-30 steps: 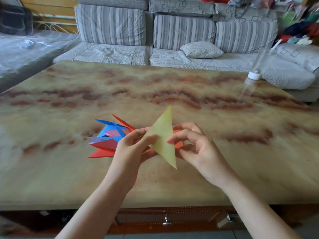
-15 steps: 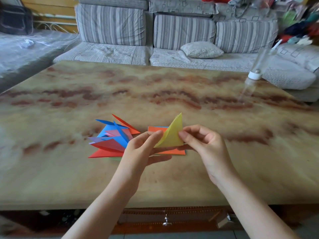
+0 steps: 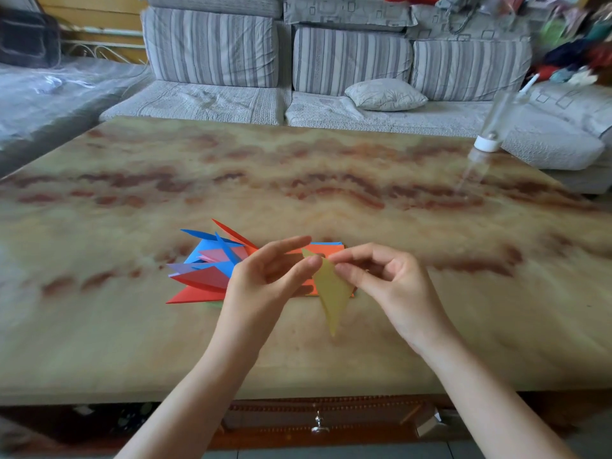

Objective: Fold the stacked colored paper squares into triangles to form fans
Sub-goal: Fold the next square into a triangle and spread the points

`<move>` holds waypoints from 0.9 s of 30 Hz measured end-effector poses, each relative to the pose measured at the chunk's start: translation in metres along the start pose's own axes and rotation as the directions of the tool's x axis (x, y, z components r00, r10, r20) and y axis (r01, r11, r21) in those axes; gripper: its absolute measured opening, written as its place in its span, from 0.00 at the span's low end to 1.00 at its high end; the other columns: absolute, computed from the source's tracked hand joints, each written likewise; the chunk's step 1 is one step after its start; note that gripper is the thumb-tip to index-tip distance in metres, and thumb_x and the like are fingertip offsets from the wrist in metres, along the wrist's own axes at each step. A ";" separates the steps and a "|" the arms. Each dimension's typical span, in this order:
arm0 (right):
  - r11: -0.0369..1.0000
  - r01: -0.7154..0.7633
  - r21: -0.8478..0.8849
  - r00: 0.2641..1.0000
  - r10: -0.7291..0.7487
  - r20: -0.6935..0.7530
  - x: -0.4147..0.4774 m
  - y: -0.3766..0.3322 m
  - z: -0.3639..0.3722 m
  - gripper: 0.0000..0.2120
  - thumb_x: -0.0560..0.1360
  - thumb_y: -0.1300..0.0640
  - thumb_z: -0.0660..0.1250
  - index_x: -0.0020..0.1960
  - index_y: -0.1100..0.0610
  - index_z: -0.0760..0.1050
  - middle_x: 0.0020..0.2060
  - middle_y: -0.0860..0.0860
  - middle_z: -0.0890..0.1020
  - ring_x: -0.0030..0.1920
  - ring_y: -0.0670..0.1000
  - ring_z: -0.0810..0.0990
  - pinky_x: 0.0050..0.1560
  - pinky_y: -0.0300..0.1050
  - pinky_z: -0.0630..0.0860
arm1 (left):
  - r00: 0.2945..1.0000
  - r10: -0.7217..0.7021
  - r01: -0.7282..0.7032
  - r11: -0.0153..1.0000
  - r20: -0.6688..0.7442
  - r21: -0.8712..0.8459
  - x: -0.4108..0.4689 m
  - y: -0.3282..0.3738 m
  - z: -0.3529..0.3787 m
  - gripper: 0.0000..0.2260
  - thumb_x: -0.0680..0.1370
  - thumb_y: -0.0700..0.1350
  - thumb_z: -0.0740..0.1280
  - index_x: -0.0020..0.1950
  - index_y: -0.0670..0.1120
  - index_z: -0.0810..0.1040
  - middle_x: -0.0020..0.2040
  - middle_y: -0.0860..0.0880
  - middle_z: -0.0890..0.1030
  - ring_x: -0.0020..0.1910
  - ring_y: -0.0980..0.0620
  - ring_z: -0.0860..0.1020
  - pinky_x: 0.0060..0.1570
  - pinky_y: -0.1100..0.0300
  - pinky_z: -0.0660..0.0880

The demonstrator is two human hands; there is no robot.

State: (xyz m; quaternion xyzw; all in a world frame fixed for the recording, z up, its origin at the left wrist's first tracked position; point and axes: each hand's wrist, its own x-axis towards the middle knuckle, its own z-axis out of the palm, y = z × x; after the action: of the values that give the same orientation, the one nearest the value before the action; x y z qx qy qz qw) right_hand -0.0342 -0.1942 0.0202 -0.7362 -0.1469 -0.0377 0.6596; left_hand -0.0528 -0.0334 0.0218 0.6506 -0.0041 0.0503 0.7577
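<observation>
**Right grip [image 3: 381, 283] pinching yellow triangle [image 3: 332, 293], left grip [image 3: 268, 276] loose**

Your right grip is closed at thumb and forefinger on the top corner of the yellow triangle. Your left grip is mostly open: its thumb tip touches that same corner and the other fingers are stretched out and hold nothing. The yellow triangle hangs point-down in the air, just above the tabletop [image 3: 331, 180], between both grips.

Progress looks like midway. A pile of folded triangles [image 3: 212, 266] in red, blue, pink and purple lies fanned out just left of your left grip. The stack of squares [image 3: 326, 251], orange on top, sits flat behind your grips and is not yet folded. I can't tell how many sheets it holds. The yellow one looks folded already and likely goes to the pile.
</observation>
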 end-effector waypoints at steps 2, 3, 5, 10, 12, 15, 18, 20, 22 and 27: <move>1.000 0.003 0.001 1.000 -0.003 0.001 -0.001 0.000 0.000 0.05 0.72 0.65 0.70 0.44 0.57 0.83 0.38 0.56 0.84 0.37 0.45 0.78 0.38 0.33 0.74 | 0.999 0.032 -0.032 0.999 -0.010 0.001 0.001 -0.002 -0.001 0.09 0.71 0.38 0.72 0.50 0.43 0.82 0.38 0.42 0.80 0.40 0.53 0.81 0.38 0.65 0.79; 1.000 -0.002 0.018 1.000 0.002 -0.008 -0.002 0.000 0.001 0.04 0.72 0.63 0.70 0.45 0.57 0.82 0.39 0.56 0.84 0.38 0.45 0.78 0.38 0.33 0.74 | 0.999 0.047 -0.047 0.999 -0.019 0.000 0.001 -0.002 -0.001 0.08 0.70 0.37 0.72 0.49 0.42 0.82 0.37 0.42 0.77 0.38 0.53 0.80 0.38 0.65 0.78; 0.999 -0.027 0.040 0.999 0.028 -0.022 -0.002 0.000 0.001 0.08 0.69 0.57 0.72 0.48 0.55 0.82 0.43 0.56 0.84 0.41 0.46 0.80 0.41 0.35 0.76 | 0.997 0.060 -0.061 0.998 -0.042 -0.015 0.001 -0.003 -0.001 0.07 0.70 0.35 0.72 0.47 0.41 0.82 0.34 0.47 0.77 0.36 0.55 0.78 0.36 0.66 0.78; 0.991 -0.099 0.094 0.995 0.098 0.016 -0.002 -0.002 0.005 0.12 0.64 0.55 0.73 0.44 0.61 0.82 0.35 0.53 0.84 0.35 0.46 0.81 0.39 0.36 0.75 | 0.996 0.062 -0.066 0.997 -0.069 -0.049 -0.001 -0.002 0.000 0.06 0.68 0.36 0.73 0.45 0.41 0.82 0.33 0.49 0.83 0.34 0.57 0.81 0.36 0.67 0.77; 0.984 -0.100 0.150 0.995 0.098 0.025 -0.002 -0.003 0.005 0.09 0.65 0.59 0.72 0.43 0.62 0.81 0.32 0.51 0.84 0.31 0.47 0.81 0.35 0.35 0.75 | 0.996 0.049 -0.055 0.996 -0.073 -0.074 -0.002 -0.001 0.001 0.07 0.67 0.39 0.73 0.44 0.42 0.82 0.35 0.47 0.84 0.34 0.56 0.82 0.35 0.67 0.78; 0.978 -0.102 0.182 0.995 0.101 0.012 -0.003 -0.005 0.006 0.05 0.67 0.61 0.71 0.42 0.62 0.81 0.30 0.51 0.83 0.29 0.46 0.80 0.32 0.34 0.75 | 0.997 0.028 -0.035 0.995 -0.072 -0.096 -0.003 0.000 0.002 0.07 0.65 0.40 0.73 0.43 0.42 0.82 0.34 0.47 0.85 0.33 0.56 0.82 0.34 0.67 0.78; 0.981 -0.110 0.162 0.994 0.112 -0.002 -0.003 -0.006 0.006 0.08 0.67 0.58 0.71 0.42 0.63 0.81 0.30 0.52 0.83 0.28 0.47 0.80 0.32 0.35 0.75 | 0.997 0.018 -0.026 0.995 -0.080 -0.095 -0.003 0.001 0.002 0.05 0.67 0.38 0.73 0.42 0.42 0.82 0.34 0.47 0.85 0.33 0.56 0.82 0.34 0.67 0.78; 0.981 -0.115 0.158 0.993 0.117 -0.005 -0.003 -0.006 0.007 0.09 0.67 0.58 0.71 0.43 0.63 0.81 0.30 0.53 0.83 0.29 0.48 0.80 0.33 0.36 0.75 | 0.996 0.013 -0.021 0.995 -0.086 -0.094 -0.003 0.001 0.002 0.04 0.68 0.38 0.73 0.42 0.43 0.83 0.35 0.47 0.85 0.34 0.56 0.82 0.34 0.67 0.78; 0.981 -0.114 0.155 0.993 0.116 -0.006 -0.004 -0.006 0.007 0.08 0.67 0.57 0.72 0.42 0.62 0.81 0.30 0.53 0.83 0.29 0.49 0.80 0.34 0.37 0.76 | 0.996 0.007 -0.015 0.996 -0.087 -0.092 -0.004 0.002 0.002 0.05 0.67 0.39 0.73 0.41 0.43 0.83 0.35 0.47 0.85 0.35 0.55 0.83 0.35 0.66 0.78; 0.980 -0.112 0.163 0.993 0.115 -0.010 -0.004 -0.005 0.008 0.08 0.67 0.57 0.71 0.43 0.61 0.81 0.31 0.53 0.83 0.30 0.50 0.80 0.34 0.39 0.77 | 0.994 0.010 -0.017 0.998 -0.105 -0.060 -0.005 0.002 0.003 0.03 0.68 0.39 0.73 0.41 0.43 0.83 0.35 0.47 0.85 0.36 0.54 0.84 0.35 0.66 0.78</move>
State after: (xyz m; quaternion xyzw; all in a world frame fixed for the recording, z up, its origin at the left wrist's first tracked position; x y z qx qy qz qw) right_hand -0.0408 -0.1870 0.0234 -0.6870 -0.1008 0.0051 0.7196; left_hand -0.0573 -0.0362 0.0235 0.6239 0.0297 0.0893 0.7759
